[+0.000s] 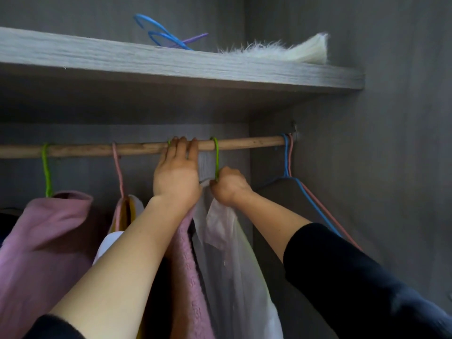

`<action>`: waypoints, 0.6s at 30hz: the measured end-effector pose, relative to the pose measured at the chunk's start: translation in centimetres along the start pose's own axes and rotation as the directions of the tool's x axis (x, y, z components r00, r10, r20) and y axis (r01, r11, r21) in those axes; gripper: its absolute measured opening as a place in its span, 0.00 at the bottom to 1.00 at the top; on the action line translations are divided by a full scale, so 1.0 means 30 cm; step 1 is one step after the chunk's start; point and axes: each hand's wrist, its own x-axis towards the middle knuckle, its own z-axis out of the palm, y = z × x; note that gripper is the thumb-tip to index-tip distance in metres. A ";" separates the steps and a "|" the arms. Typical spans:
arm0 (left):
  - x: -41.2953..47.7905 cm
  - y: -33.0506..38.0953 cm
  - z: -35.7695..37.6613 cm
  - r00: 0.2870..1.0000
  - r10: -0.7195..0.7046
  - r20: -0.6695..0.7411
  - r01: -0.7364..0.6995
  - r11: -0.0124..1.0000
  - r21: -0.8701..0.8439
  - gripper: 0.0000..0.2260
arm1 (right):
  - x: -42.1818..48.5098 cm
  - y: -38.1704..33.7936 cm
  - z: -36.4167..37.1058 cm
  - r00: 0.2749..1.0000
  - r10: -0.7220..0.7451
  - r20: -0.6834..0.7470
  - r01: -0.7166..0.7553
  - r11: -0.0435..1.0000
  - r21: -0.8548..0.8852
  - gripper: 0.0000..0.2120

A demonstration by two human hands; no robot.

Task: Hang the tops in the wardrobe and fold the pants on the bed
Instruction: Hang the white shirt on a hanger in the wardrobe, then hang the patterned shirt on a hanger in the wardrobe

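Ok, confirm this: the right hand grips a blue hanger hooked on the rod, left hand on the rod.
Not blue: the head view shows the right hand gripping a green hanger hooked on the rod, left hand on the rod.

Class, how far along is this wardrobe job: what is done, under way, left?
Done: a pink high-necked top and others hang on the round wooden rail. In hand: the right hand has its grip on a green hanger carrying a pale sheer top, hook over the rail; the left hand holds the rail. Left: bare blue and pink hangers wait; pants and bed are out of view.
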 end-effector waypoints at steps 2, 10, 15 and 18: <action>0.004 0.001 -0.002 1.000 0.012 0.013 -0.012 0.999 0.046 0.38 | 0.003 0.004 0.001 1.000 -0.004 0.020 0.004 1.000 -0.005 0.13; 0.031 0.059 0.009 0.999 -0.037 0.009 0.036 0.992 0.123 0.31 | -0.034 0.123 -0.194 0.983 0.007 -0.186 -0.013 0.999 -0.031 0.21; 0.033 0.064 0.018 0.999 -0.041 0.015 0.038 0.991 0.130 0.33 | -0.098 0.239 -0.292 0.966 -0.046 -0.255 -0.121 0.789 -0.603 0.17; 0.031 0.061 0.020 0.999 -0.035 0.014 0.033 0.992 0.121 0.34 | -0.115 0.272 -0.286 0.979 -0.016 -0.202 -0.141 0.664 -0.734 0.16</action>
